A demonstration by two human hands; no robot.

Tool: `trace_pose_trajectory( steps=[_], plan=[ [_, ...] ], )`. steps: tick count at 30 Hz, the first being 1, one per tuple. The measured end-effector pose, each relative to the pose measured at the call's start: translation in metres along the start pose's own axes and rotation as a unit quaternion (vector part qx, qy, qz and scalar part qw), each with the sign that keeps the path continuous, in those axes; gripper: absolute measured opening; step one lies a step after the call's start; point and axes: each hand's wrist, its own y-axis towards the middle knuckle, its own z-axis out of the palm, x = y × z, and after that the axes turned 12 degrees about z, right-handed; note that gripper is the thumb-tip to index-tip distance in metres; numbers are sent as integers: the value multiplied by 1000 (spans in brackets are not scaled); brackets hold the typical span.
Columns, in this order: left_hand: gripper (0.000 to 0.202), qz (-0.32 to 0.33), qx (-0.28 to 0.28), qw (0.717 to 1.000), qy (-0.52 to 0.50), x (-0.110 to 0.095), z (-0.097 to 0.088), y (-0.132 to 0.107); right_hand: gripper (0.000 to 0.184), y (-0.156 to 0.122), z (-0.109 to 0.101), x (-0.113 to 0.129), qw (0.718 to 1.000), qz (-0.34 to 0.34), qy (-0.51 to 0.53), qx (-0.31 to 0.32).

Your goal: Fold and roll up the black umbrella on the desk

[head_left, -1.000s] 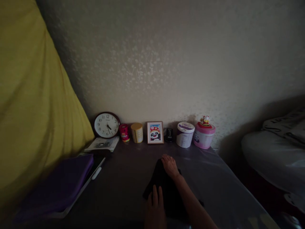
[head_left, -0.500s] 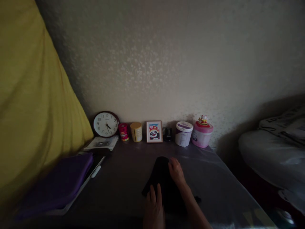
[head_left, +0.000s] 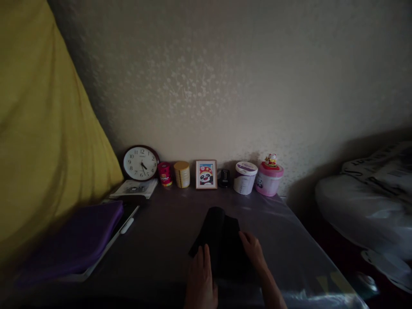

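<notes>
A dark, partly folded black cloth (head_left: 214,231) lies on the table in front of me; its exact kind is lost in the dim light. My left hand (head_left: 201,272) rests on its near left part with the fingers stretched out flat. At the right edge of the cloth, my right hand (head_left: 252,249) is closed, with thumb and fingers pinching the fabric. One layer on the left side lies folded over, and a second flap shows to the right of it. The near end of the cloth blends into shadow.
Along the wall stand a clock (head_left: 140,163), a red can (head_left: 165,174), a yellow tin (head_left: 182,174), a panda picture frame (head_left: 206,186), a white tub (head_left: 245,182) and a pink tub (head_left: 269,182). A purple case (head_left: 77,238) lies left on the grey table (head_left: 161,240).
My right hand has moved right and nearer, from the cloth's top to its right edge. A flap now shows spread on the right. The left hand stays on the cloth; the view has shifted slightly.
</notes>
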Motion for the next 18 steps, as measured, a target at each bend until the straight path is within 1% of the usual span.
trace_pose_trajectory(
  steps=[4, 7, 10, 12, 15, 18],
  plan=[
    [87, -7, 27, 1000, 5, -1, -18, -1, 37, 5, -1, 12, 1000, 8, 4, 7],
    [88, -22, 32, 999, 11, -4, -27, 0, 37, 12, 1, 17, 999, 15, -35, 9],
    [88, -34, 49, 998, -27, -6, -27, 1, 38, 19, 5, 20, 995, 23, -94, 2],
    [86, -48, 51, 996, -61, -7, -24, 1, 37, 21, 7, 21, 993, 13, -121, -3],
    [84, -56, 36, 993, -95, -5, -21, 1, 31, 19, 5, 19, 990, -7, -141, -10],
    [82, -55, 20, 991, -121, -2, -20, 1, 29, 14, -2, 14, 980, -3, -198, -25]
  ],
)
